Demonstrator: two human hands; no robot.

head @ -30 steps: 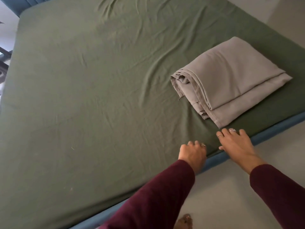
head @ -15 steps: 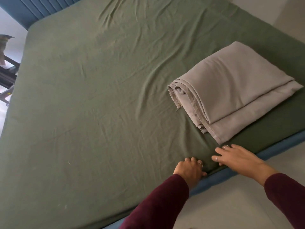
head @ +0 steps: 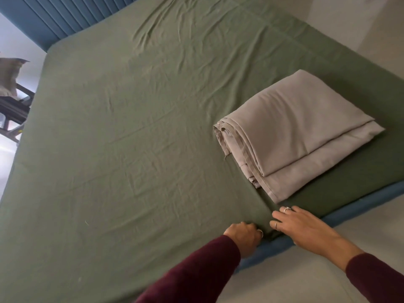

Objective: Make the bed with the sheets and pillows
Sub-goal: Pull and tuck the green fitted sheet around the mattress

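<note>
At the near edge of the bed, the left hand (head: 243,236) has its fingers curled into the green sheet (head: 131,138), its grip apparently bunching the cloth, though the fingertips are hidden. Just right of that grip, the right hand (head: 306,228) lies with straight fingers flat on the sheet, holding nothing. Beyond the right hand, close to its fingertips, a folded grey sheet (head: 295,132) rests on the bed. The blue bed frame (head: 360,197) runs below both hands.
</note>
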